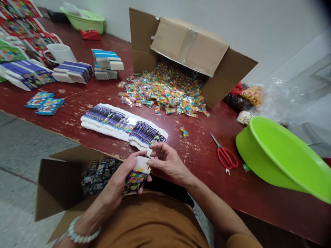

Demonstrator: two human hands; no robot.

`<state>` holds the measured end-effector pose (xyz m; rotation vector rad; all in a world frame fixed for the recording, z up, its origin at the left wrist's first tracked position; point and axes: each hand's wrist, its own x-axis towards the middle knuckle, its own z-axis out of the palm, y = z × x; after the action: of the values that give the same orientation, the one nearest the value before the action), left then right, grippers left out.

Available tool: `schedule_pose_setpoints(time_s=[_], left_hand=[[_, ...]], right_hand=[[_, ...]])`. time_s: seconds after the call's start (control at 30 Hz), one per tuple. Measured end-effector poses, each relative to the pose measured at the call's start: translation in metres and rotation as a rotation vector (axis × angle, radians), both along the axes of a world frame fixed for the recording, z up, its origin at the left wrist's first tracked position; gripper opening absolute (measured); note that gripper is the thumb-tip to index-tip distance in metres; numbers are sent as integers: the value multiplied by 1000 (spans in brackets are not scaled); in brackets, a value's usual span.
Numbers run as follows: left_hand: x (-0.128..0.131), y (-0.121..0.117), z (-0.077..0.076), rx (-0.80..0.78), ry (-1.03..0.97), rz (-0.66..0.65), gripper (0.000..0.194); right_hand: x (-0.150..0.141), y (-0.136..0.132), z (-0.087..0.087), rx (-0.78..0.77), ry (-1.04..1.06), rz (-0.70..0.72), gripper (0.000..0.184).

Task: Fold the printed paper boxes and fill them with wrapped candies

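Note:
My left hand (123,175) is wrapped round a small purple and black printed box (136,181), held upright with its white top flap raised. Something yellow shows just inside its mouth. My right hand (165,162) is at the box's right upper edge, thumb by the side flap, fingers curved and apart. Just beyond the hands lies a long fanned row of flat purple box blanks (111,119). Below the table edge on the left, an open carton (51,186) contains many dark printed packs (98,175).
A tipped carton (188,43) spills wrapped colourful candies (165,91) onto the red table (199,151). Red-handled scissors (224,155) and a green basin (287,155) are at right. At left are blue boxes (49,105), stacked cartons (72,70) and a white mug (62,53).

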<state>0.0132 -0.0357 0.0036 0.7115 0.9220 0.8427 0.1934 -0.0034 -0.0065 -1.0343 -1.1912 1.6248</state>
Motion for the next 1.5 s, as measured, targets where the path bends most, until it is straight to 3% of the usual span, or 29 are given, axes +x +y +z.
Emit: schedule_pose_setpoints(time_s=[0.17,0.33,0.43,0.53,0.6,0.7,0.77,0.8,0.9,1.1,1.2,1.33,1.37,1.5], left_hand=[[8,-2,-8,122,116,86,53],[6,-2,-9,-23,-75,106,48],[5,-1,-10,-37,-136,107,51],[6,0,-11,-20,-75,122,57],[6,0,-11,-62,-87,101,58],[5,1,-6,-169,-219,23,59],[5,2,-4,-206,-270,-9,58],[5,2,-3,-210,-270,-7,56],[7,2,-5,-191,-248,43,53],[6,0,-10,-154,-241,16,66],[4,0,-11,-181,-246,19,64],[6,2,-13,-297,-289,103,35],[7,3,-13,-335,-304,149,30],[8,6,-12,-389,-336,253,30]], right_hand=[[-7,-8,-2,12,-87,50,48],[-8,-8,1,-177,151,107,40],[-9,-7,-3,-189,167,162,38],[-14,-9,-5,-175,129,179,33],[-16,-12,-4,-79,62,121,26],[-15,-16,2,297,-121,47,18],[-12,-17,3,469,-228,75,18],[-11,-17,3,466,-258,101,18],[-11,-15,-2,254,-250,106,14],[-17,-9,2,22,-48,112,24],[-16,-10,5,117,-95,99,25],[-14,-19,2,442,-291,148,22],[-14,-22,0,513,-374,154,27],[-20,-31,-9,692,-718,202,95]])
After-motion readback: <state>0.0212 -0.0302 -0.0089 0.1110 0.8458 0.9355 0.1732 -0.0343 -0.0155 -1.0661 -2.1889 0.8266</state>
